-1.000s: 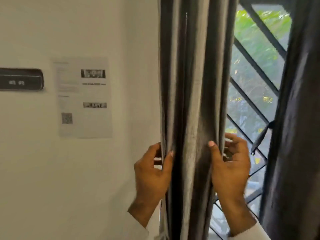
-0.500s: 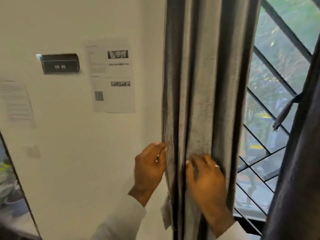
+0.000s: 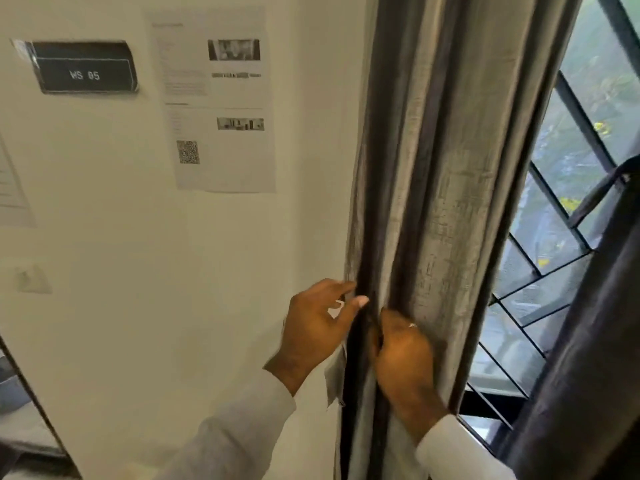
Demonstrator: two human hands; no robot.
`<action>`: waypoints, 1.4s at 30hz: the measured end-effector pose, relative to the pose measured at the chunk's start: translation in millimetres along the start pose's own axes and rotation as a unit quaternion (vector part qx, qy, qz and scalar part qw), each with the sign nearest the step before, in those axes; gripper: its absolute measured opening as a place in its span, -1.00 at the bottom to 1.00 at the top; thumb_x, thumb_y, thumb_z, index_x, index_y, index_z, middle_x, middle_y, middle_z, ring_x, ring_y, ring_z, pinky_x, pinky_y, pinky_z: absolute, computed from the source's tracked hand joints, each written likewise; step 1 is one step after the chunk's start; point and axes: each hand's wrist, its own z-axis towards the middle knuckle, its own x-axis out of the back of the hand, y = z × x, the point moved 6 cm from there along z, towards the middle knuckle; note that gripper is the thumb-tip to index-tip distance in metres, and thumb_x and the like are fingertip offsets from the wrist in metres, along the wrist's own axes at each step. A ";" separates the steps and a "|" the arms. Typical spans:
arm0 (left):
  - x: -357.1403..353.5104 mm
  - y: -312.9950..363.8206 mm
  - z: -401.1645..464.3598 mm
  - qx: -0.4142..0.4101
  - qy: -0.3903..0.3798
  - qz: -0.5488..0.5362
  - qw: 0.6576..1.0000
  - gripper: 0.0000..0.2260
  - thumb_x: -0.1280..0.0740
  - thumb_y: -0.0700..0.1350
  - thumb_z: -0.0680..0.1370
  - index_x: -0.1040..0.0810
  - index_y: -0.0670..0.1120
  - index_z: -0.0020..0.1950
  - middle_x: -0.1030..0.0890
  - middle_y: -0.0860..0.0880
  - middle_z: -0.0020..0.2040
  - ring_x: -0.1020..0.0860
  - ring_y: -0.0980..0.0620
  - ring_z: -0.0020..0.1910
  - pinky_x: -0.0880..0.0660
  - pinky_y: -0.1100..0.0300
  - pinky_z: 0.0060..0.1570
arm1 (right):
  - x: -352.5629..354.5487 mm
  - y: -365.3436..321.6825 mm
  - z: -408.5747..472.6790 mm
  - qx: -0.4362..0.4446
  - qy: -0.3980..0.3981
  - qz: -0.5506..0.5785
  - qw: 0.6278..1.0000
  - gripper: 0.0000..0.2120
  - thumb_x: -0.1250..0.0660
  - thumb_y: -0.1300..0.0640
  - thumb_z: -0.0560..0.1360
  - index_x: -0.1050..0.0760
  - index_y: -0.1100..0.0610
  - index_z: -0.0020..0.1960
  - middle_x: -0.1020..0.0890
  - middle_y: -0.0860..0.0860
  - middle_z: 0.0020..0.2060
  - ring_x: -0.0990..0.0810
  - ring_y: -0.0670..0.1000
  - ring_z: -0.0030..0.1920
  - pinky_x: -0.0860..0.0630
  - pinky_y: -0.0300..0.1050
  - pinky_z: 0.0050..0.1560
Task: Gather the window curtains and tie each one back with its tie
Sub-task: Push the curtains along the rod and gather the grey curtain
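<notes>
Curtain [image 3: 446,202], grey, hung in a gathered bunch of vertical folds between the white wall and the window. Right hand [image 3: 403,358] pressed against the front of the bunch low down, fingers curled into a dark fold and closed on the cloth; ring seen on one finger. Left hand [image 3: 311,327] placed at the wall-side edge of the same curtain, fingers spread and loosely bent, thumb tip touching a fold, fingertips at the edge; nothing clearly gripped, hand mostly open. Small pale strip of cloth [image 3: 335,375] seen hanging just below the left hand, beside the curtain's edge; cannot tell whether a tie or a tag. Both wrists covered by white sleeves. Second curtain [image 3: 595,341], darker, hung at the far right, with a dark strap [image 3: 599,192] reaching across from it. Window grille [image 3: 554,216] of dark crossing bars visible between the two curtains, greenery outside. On the wall [image 3: 138,271] to the left: printed sheet [image 3: 218,102] with a square code, and black sign [image 3: 85,68] reading "WS 05".
</notes>
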 end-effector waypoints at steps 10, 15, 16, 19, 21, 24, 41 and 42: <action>-8.5 37.8 -27.2 -0.087 0.008 0.028 0.996 -0.86 -0.53 -0.08 0.63 -0.74 -0.11 0.13 -0.72 0.05 -0.09 -0.67 0.13 -0.16 -0.67 0.15 -0.13 | 86.4 8.1 -64.3 0.115 0.118 0.024 0.986 -0.75 -0.47 0.11 0.57 -0.73 0.11 0.22 -0.69 0.07 0.07 -0.67 0.08 0.00 -0.56 -0.24 0.14; -0.2 51.6 -48.6 -0.069 0.040 0.008 0.997 -0.81 -0.54 -0.14 0.61 -0.69 -0.07 0.20 -0.72 0.09 -0.07 -0.70 0.15 -0.15 -0.71 0.21 -0.10 | 118.4 38.9 -49.5 -0.072 0.170 0.114 0.976 -0.60 -0.61 0.05 0.48 -0.58 0.09 0.25 -0.58 -0.03 0.07 -0.57 -0.02 0.01 -0.55 -0.19 0.02; -0.6 56.3 -52.8 -0.064 0.050 0.008 0.997 -0.75 -0.53 -0.13 0.59 -0.63 -0.02 0.25 -0.71 0.10 -0.07 -0.69 0.17 -0.15 -0.69 0.29 -0.07 | 108.2 36.0 -48.1 -0.057 0.132 0.101 0.984 -0.70 -0.58 0.02 0.52 -0.59 0.04 0.18 -0.60 -0.08 -0.03 -0.58 -0.03 -0.06 -0.59 -0.12 -0.05; -3.8 63.9 -63.1 -0.088 0.046 0.031 0.995 -0.76 -0.51 -0.14 0.62 -0.56 0.03 0.23 -0.70 0.07 -0.06 -0.67 0.17 -0.16 -0.67 0.32 -0.07 | 92.2 42.2 -50.4 -0.063 0.108 0.080 0.989 -0.90 -0.46 0.01 0.61 -0.59 -0.02 -0.05 -0.59 -0.11 -0.29 -0.57 -0.07 -0.31 -0.51 -0.26 -0.27; -4.9 65.3 -68.3 -0.109 0.038 0.038 0.993 -0.76 -0.51 -0.22 0.60 -0.61 0.01 0.19 -0.71 0.06 -0.02 -0.68 0.16 -0.11 -0.69 0.18 -0.09 | 89.1 54.2 -56.3 -0.085 0.130 0.106 0.982 -0.80 -0.35 -0.07 0.64 -0.59 0.01 -0.08 -0.61 -0.05 -0.29 -0.59 -0.02 -0.31 -0.48 -0.22 -0.26; -5.6 71.1 -74.9 -0.117 0.051 0.043 0.991 -0.74 -0.53 -0.29 0.54 -0.70 -0.02 0.16 -0.74 0.05 0.00 -0.69 0.15 -0.08 -0.68 0.15 -0.10 | 72.3 36.5 -80.5 0.094 0.128 0.027 0.987 -0.70 -0.29 0.09 0.61 -0.71 0.24 0.14 -0.69 0.16 -0.04 -0.61 0.20 -0.08 -0.52 0.03 0.03; 1.0 81.5 -93.6 -0.048 0.053 0.071 0.995 -0.83 -0.60 -0.23 0.56 -0.76 -0.10 0.13 -0.73 0.09 0.03 -0.71 0.16 -0.07 -0.70 0.18 -0.05 | 97.7 57.1 -82.9 0.008 0.106 0.159 0.982 -0.73 -0.38 0.01 0.65 -0.66 0.05 0.31 -0.54 -0.03 0.14 -0.61 0.06 0.07 -0.64 0.10 0.00; 2.2 80.3 -93.3 -0.049 0.050 0.070 0.995 -0.82 -0.60 -0.23 0.56 -0.76 -0.10 0.14 -0.73 0.09 0.02 -0.71 0.15 -0.07 -0.70 0.19 -0.05 | 102.7 70.8 -77.6 -0.066 0.129 0.158 0.977 -0.74 -0.39 0.02 0.67 -0.61 0.04 0.33 -0.52 -0.03 0.15 -0.61 0.07 0.07 -0.66 0.14 -0.01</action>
